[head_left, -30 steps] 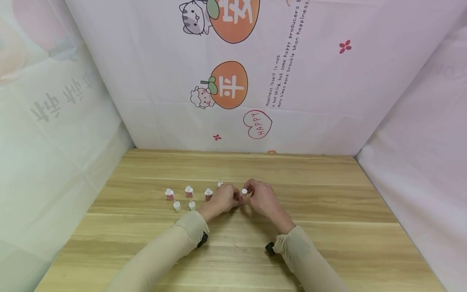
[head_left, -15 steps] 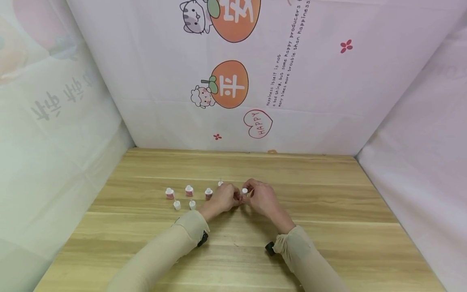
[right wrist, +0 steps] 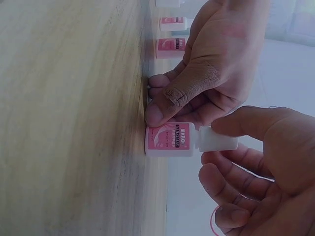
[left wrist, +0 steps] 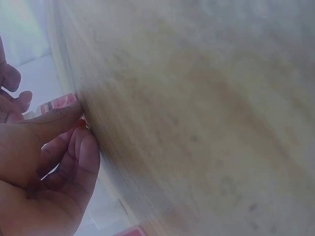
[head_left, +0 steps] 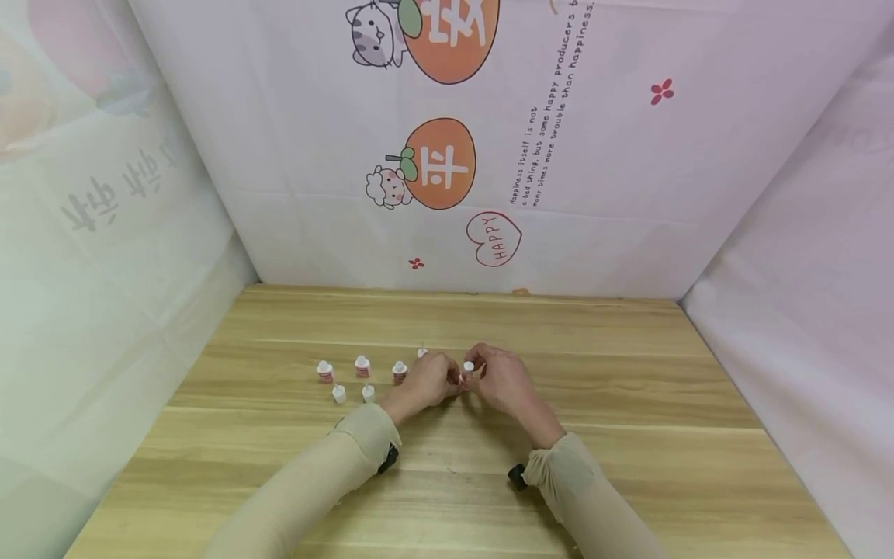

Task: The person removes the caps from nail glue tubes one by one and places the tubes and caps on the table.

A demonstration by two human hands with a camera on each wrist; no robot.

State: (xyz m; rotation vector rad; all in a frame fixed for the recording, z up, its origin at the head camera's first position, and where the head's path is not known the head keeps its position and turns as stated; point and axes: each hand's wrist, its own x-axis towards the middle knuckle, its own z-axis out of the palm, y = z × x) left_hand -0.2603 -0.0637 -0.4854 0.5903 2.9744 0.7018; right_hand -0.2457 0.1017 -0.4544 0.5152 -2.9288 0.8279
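Note:
A small nail glue bottle (right wrist: pixel 170 140) with a pink label stands on the table between both hands. My left hand (head_left: pixel 427 378) holds its body low down; the left thumb lies along the bottle's side in the right wrist view. Above the neck, my right hand (head_left: pixel 501 378) pinches the white cap (right wrist: pixel 218 139) between thumb and finger. From the left wrist view, part of the pink label (left wrist: pixel 61 102) shows past the left thumb, and a bit of red (left wrist: pixel 81 124) shows between the fingertips.
To the left stand similar bottles: one bottle (head_left: pixel 325 372), a second bottle (head_left: pixel 362 366) and a third bottle (head_left: pixel 400 373). Loose white brush caps lie nearby: a cap (head_left: pixel 338 394), another cap (head_left: pixel 369 394) and one cap (head_left: pixel 422 352) behind the left hand. A white printed cloth (head_left: pixel 594 248) borders the wooden table (head_left: pixel 447 505).

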